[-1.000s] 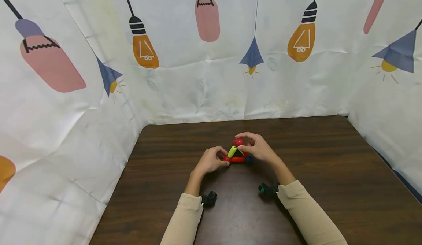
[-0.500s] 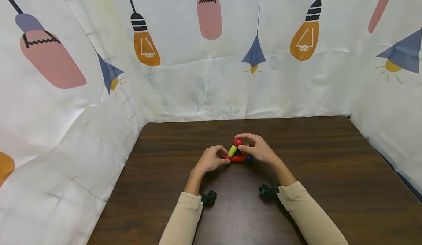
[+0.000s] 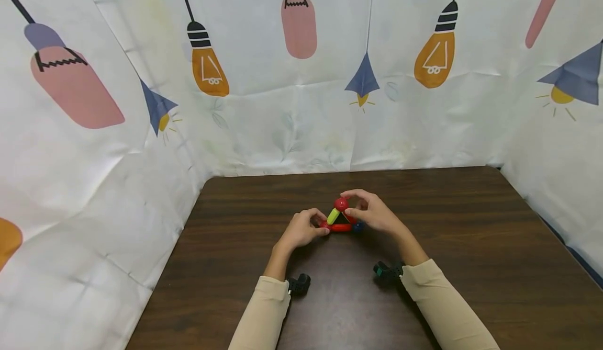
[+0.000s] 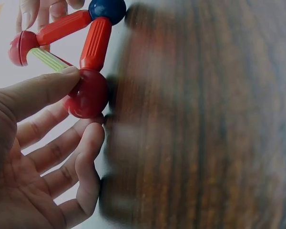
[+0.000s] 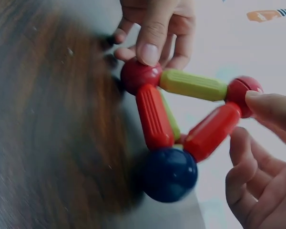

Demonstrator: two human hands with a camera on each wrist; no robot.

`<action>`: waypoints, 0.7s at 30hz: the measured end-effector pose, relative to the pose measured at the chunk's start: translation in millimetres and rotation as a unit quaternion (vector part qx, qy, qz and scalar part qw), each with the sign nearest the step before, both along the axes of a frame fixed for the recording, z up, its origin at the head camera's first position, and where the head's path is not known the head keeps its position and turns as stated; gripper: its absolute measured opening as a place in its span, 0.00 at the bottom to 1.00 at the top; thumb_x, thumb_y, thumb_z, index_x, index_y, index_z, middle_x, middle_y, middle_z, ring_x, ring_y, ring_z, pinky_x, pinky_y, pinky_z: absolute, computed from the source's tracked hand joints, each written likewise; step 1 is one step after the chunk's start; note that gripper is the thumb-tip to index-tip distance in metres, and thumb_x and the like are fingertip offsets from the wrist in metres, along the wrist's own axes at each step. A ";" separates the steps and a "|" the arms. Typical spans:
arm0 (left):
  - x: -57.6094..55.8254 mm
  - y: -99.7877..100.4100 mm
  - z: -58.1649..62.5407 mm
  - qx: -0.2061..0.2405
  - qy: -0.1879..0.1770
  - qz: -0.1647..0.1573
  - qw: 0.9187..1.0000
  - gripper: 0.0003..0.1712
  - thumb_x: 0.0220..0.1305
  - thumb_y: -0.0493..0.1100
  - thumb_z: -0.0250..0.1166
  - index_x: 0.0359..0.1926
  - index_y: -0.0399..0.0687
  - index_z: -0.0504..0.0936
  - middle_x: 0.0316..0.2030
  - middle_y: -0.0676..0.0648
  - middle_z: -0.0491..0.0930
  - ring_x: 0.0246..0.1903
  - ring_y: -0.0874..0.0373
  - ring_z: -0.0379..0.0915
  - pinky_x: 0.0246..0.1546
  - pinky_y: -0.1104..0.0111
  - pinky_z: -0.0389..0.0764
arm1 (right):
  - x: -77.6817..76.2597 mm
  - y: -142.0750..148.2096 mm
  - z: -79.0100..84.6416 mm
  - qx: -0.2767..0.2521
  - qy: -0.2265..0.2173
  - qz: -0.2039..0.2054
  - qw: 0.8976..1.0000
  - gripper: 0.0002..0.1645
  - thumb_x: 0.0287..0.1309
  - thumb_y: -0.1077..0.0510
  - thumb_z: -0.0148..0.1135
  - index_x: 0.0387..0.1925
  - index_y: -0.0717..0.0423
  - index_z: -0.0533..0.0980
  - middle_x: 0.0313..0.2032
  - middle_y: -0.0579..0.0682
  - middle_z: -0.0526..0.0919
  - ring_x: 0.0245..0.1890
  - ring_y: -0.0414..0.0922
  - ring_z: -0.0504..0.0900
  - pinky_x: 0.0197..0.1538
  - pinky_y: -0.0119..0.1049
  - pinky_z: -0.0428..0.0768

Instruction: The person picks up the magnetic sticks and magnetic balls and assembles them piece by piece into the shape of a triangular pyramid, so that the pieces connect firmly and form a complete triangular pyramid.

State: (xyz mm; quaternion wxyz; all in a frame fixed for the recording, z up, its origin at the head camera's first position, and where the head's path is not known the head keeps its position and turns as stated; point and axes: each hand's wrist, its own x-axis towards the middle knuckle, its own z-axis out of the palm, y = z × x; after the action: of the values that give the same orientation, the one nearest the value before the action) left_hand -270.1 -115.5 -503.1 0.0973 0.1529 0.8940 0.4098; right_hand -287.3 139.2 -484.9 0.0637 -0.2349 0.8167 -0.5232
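Note:
A small frame of toy building rods and balls stands on the table between both hands. My left hand (image 3: 301,228) pinches its lower left red ball (image 4: 88,94) between thumb and fingers. At the top, the thumb and fingers of my right hand (image 3: 374,213) hold another red ball (image 5: 240,93). A blue ball (image 5: 169,174) forms the lower right corner, untouched by either hand. Red rods (image 5: 155,114) run from the blue ball to each red ball, and a yellow-green rod (image 5: 193,85) joins the two red balls. Behind them, a second yellow-green rod (image 5: 170,114) is partly hidden.
The dark wood-grain table (image 3: 226,287) spreads around the hands. White cloth printed with lamps and bulbs (image 3: 301,120) hangs behind it and at both sides. Black wrist cameras (image 3: 299,284) sit on the forearms, low over the tabletop.
My right hand and the top red ball have shifted slightly to the right over the last half second. My left hand keeps its hold on the lower left ball, almost still.

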 end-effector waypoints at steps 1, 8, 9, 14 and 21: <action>0.0 0.7 0.2 0.000 0.001 0.002 1.000 0.15 0.63 0.46 0.74 0.49 0.50 0.84 0.41 0.49 0.85 0.29 0.59 0.77 0.35 0.66 0.79 | -0.5 2.6 0.7 0.006 -0.003 -0.001 1.000 0.27 0.69 0.57 0.65 0.66 0.58 0.74 0.36 0.64 0.81 0.20 0.41 0.70 0.24 0.33 0.69; 1.3 6.6 0.2 -0.004 0.015 0.028 0.999 0.14 0.63 0.46 0.74 0.48 0.50 0.83 0.39 0.50 0.85 0.30 0.59 0.77 0.35 0.65 0.79 | -4.2 18.8 -0.8 0.086 -0.042 -0.001 0.995 0.25 0.67 0.54 0.67 0.61 0.59 0.74 0.48 0.59 0.77 0.30 0.46 0.74 0.32 0.37 0.77; 1.6 7.6 0.1 -0.006 0.020 0.033 0.999 0.14 0.63 0.46 0.74 0.48 0.49 0.83 0.39 0.49 0.85 0.31 0.59 0.77 0.35 0.65 0.79 | -4.7 20.3 -2.0 0.100 -0.048 0.000 0.994 0.24 0.66 0.54 0.68 0.60 0.59 0.75 0.46 0.58 0.77 0.30 0.46 0.74 0.33 0.37 0.77; 3.5 11.8 -0.3 -0.016 0.038 0.057 0.998 0.14 0.63 0.47 0.74 0.48 0.50 0.83 0.39 0.49 0.86 0.35 0.58 0.78 0.38 0.63 0.78 | -8.4 25.4 -12.0 0.142 -0.066 0.002 0.988 0.21 0.64 0.56 0.70 0.56 0.58 0.76 0.42 0.55 0.78 0.30 0.45 0.75 0.34 0.37 0.78; 6.5 10.9 1.5 -0.019 0.030 0.076 0.996 0.15 0.63 0.48 0.74 0.48 0.50 0.83 0.30 0.48 0.79 0.26 0.56 0.72 0.29 0.66 0.73 | -8.2 25.7 -18.6 0.143 -0.076 0.000 0.987 0.18 0.65 0.57 0.69 0.54 0.58 0.77 0.38 0.53 0.79 0.29 0.44 0.77 0.34 0.37 0.78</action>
State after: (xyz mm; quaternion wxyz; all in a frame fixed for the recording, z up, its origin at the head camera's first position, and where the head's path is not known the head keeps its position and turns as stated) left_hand -263.6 -104.6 -501.6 0.0422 0.0951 0.9133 0.3937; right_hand -295.5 164.9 -503.4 0.1583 -0.1831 0.8759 -0.4174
